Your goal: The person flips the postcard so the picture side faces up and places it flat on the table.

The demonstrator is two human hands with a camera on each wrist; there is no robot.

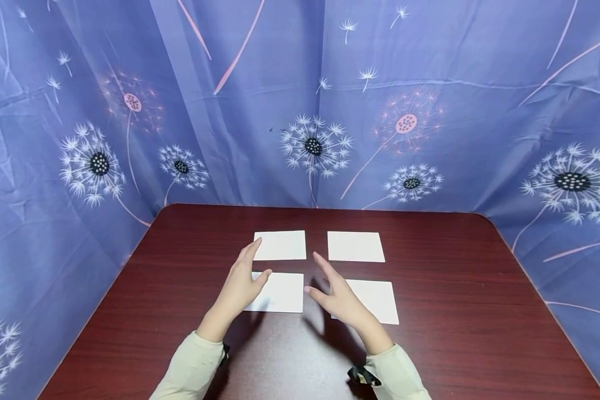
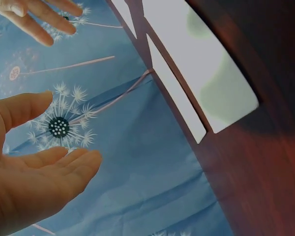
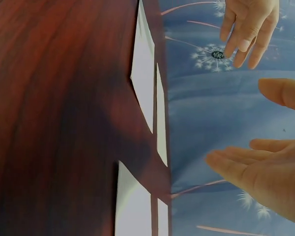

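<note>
1. White cards lie flat on a dark red-brown table [image 1: 455, 289], apart from one another. Around their shared centre: one card at 10 o'clock [image 1: 284, 246], one card at 2 o'clock [image 1: 356, 246], one card at 4 o'clock [image 1: 378, 300], one card at 8 o'clock [image 1: 285, 293].
2. The left hand [image 1: 240, 284] hangs above the table at the cards' 9 o'clock side, fingers towards 1 o'clock, thumb well apart from them; it has hold of nothing.
3. The right hand [image 1: 341, 299] is likewise raised, nearest the 4 o'clock card, fingers towards 11 o'clock, thumb spread wide, grasping nothing.
4. Pale sleeves [image 1: 192, 364] reach in from 7 and 5 o'clock.
5. A blue curtain [image 1: 260, 139] with dandelion print hangs beyond the table's 12 o'clock edge.
</note>
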